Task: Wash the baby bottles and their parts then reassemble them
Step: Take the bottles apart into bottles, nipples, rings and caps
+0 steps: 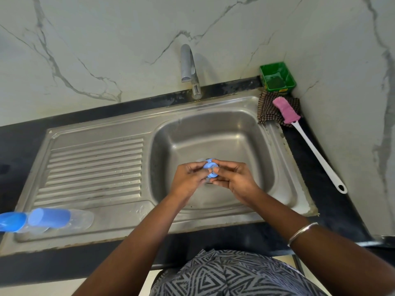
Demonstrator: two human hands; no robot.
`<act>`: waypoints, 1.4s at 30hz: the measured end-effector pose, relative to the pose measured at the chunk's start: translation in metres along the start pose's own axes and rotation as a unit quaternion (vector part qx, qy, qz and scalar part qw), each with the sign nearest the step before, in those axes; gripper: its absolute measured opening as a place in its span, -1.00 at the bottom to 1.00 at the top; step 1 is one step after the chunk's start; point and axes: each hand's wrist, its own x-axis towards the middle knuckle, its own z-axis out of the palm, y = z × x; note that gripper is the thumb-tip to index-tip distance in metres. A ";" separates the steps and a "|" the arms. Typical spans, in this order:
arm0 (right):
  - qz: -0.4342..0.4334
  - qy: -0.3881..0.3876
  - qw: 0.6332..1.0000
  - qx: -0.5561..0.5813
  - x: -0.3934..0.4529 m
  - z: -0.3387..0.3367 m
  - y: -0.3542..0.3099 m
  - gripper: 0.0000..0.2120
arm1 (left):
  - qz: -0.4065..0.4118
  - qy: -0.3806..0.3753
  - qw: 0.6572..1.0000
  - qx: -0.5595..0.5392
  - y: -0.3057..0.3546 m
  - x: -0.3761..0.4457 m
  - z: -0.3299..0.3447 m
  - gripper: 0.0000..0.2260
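Observation:
Over the steel sink basin [245,146] both hands meet around a small blue bottle ring [210,167] with a clear teat on it. My left hand [188,178] pinches its left side with fingers and thumb. My right hand [233,178] grips its right side, fingers curled round it. Two capped baby bottles lie on their sides at the front left of the drainboard: one with a blue cap [51,217] and clear body, another blue-capped one [11,222] at the frame's left edge. No water runs from the tap [189,67].
A pink-headed bottle brush [299,129] with a long white handle lies on the dark counter right of the sink, its head on a checked cloth [267,107]. A green tub [277,76] holding a scrub pad stands in the back right corner. The ribbed drainboard [94,167] lies left.

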 end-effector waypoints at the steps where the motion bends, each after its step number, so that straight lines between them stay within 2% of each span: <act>1: -0.001 0.002 1.000 0.001 0.001 0.001 0.000 -0.69 | 0.001 0.005 1.000 0.003 0.001 0.000 0.000 -0.82; 7: 0.016 0.039 0.999 -0.022 0.004 0.006 -0.001 -0.72 | 0.005 0.009 1.000 0.027 0.000 -0.001 -0.001 -0.85; 10: 0.027 0.039 0.998 -0.049 0.006 0.007 -0.002 -0.73 | 0.011 0.031 0.996 0.081 -0.008 0.002 -0.005 -0.87; 13: 0.017 0.040 0.996 -0.073 0.006 0.012 -0.002 -0.74 | -0.014 0.057 0.995 0.085 -0.008 0.004 -0.006 -0.90; 16: 0.004 0.023 0.997 -0.074 0.004 0.017 -0.003 -0.75 | -0.018 0.038 0.998 0.052 -0.005 0.005 -0.008 -0.93; 19: 0.027 -0.017 0.999 -0.019 0.003 0.012 -0.007 -0.73 | -0.014 0.009 0.999 0.039 -0.006 0.007 -0.017 -0.86; 30: 0.020 0.005 0.997 -0.073 0.005 0.010 -0.002 -0.72 | 0.012 0.016 0.987 0.157 -0.015 0.012 -0.020 -0.87; 36: 0.007 0.056 0.990 -0.131 0.010 0.013 0.004 -0.80 | -0.048 -0.012 0.998 0.027 -0.018 0.005 -0.020 -0.84; 42: 0.016 0.079 0.974 -0.211 0.015 0.017 0.009 -0.75 | -0.015 0.000 0.997 0.071 -0.020 0.003 -0.019 -0.81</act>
